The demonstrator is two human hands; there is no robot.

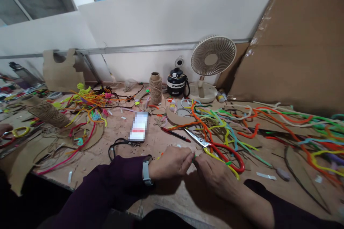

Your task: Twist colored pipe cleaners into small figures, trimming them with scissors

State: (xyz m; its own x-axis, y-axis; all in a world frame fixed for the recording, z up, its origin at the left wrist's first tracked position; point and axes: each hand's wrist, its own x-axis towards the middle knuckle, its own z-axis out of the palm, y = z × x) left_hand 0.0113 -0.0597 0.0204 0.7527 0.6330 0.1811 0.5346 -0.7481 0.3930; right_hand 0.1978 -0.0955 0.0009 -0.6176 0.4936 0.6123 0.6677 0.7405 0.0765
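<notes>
Left hand and right hand meet, each grip pinched closed on a green stem, near middle of the counter | apparently mid-work, unfinished | shaped yellow pieces far left, loose stems right

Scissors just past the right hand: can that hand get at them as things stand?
Probably yes: the right hand is close beside the scissors, and their red handle lies largely uncovered. That hand seems to pinch a green piece, though, which it may have to release first.
</notes>
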